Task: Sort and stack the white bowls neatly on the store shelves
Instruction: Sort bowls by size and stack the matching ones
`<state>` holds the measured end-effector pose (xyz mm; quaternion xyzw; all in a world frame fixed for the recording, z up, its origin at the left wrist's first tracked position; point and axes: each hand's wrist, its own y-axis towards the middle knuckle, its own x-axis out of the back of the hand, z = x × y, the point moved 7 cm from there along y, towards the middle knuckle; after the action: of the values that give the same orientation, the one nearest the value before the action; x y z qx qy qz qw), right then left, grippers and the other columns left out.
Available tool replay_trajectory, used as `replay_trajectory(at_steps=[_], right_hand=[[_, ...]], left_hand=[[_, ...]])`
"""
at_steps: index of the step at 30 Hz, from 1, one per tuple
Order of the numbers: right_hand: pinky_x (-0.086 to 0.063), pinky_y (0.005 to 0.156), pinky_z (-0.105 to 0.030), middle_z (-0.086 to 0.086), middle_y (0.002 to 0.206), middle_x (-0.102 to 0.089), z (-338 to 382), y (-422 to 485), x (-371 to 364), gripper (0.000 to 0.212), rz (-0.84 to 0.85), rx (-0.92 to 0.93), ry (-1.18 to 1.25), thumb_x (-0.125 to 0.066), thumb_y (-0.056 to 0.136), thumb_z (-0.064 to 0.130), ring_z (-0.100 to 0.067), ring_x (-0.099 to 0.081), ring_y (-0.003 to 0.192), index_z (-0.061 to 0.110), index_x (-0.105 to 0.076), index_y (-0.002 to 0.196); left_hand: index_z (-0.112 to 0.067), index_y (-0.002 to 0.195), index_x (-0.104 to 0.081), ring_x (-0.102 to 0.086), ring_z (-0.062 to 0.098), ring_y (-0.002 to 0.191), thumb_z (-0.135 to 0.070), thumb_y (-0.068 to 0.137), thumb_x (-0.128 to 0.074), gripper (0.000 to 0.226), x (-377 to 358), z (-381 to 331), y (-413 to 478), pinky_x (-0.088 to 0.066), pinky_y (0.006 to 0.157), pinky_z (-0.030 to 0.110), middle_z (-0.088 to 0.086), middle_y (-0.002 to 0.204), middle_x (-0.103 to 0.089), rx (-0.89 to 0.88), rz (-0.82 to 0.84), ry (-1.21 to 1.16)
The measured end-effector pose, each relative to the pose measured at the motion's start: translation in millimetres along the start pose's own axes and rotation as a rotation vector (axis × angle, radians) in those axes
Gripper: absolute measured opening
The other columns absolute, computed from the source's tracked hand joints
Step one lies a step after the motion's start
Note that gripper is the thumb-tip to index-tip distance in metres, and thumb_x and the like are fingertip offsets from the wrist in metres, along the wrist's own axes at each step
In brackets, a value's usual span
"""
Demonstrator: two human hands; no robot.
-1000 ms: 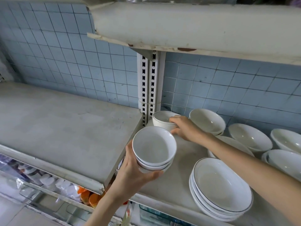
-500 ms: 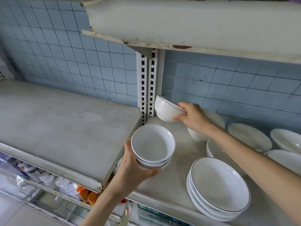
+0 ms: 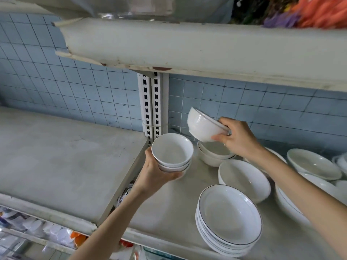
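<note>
At frame centre, left hand (image 3: 155,175) and right hand (image 3: 239,140) over the shelf (image 3: 169,209).
Left fingers (image 3: 176,174) curl under a stack of small bowls (image 3: 171,152); right fingers (image 3: 224,122) pinch the rim of a tilted bowl (image 3: 202,125) above nested bowls (image 3: 214,156).

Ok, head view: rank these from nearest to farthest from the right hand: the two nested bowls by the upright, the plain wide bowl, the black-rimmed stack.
1. Nested bowls: directly under the right hand.
2. Plain wide bowl: farther forward on the shelf.
3. Black-rimmed stack: at the front edge.
</note>
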<state>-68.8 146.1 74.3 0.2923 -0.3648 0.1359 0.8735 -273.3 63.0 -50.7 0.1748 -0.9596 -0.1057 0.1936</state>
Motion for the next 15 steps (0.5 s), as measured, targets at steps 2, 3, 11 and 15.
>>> replay_trajectory(at_steps=[2, 3, 11, 15], right_hand=[[-0.029, 0.053, -0.014, 0.008, 0.059, -0.036, -5, -5, 7, 0.047, -0.009, -0.008, 0.016, -0.074, 0.076, 0.005, -0.009, -0.031, 0.057, 0.024, -0.034, 0.060], [-0.029, 0.053, -0.015, 0.007, 0.059, -0.037, -7, -7, 10, 0.046, -0.010, -0.011, 0.024, -0.074, 0.076, 0.005, -0.010, -0.032, 0.057, 0.024, -0.035, 0.060], [-0.026, 0.052, -0.018, 0.002, 0.063, -0.039, -17, -22, 19, 0.036, -0.014, -0.041, 0.045, -0.073, 0.078, 0.007, -0.014, -0.030, 0.061, 0.011, -0.040, 0.065], [-0.026, 0.051, -0.019, 0.003, 0.061, -0.034, -19, -26, 22, 0.041, -0.014, -0.057, 0.029, -0.073, 0.078, 0.006, -0.007, -0.027, 0.056, 0.015, -0.036, 0.063]], left_hand=[[-0.018, 0.129, -0.025, -0.045, 0.001, 0.107, -0.011, 0.055, -0.092, 0.100, -5, 0, 8, -0.034, 0.076, -0.005, -0.004, 0.125, -0.041, 0.011, 0.017, 0.007], [-0.014, 0.131, -0.026, -0.045, 0.004, 0.108, -0.009, 0.055, -0.092, 0.100, -7, 0, 13, -0.034, 0.075, -0.005, -0.003, 0.125, -0.041, 0.018, 0.023, 0.012], [-0.008, 0.131, -0.027, -0.044, 0.015, 0.120, -0.016, 0.057, -0.092, 0.099, -19, 7, 43, -0.037, 0.091, 0.022, 0.003, 0.131, -0.042, 0.096, 0.092, 0.055], [-0.010, 0.131, -0.026, -0.044, 0.018, 0.123, -0.019, 0.054, -0.094, 0.103, -21, 9, 50, -0.037, 0.094, 0.024, 0.005, 0.133, -0.041, 0.122, 0.133, 0.044]])
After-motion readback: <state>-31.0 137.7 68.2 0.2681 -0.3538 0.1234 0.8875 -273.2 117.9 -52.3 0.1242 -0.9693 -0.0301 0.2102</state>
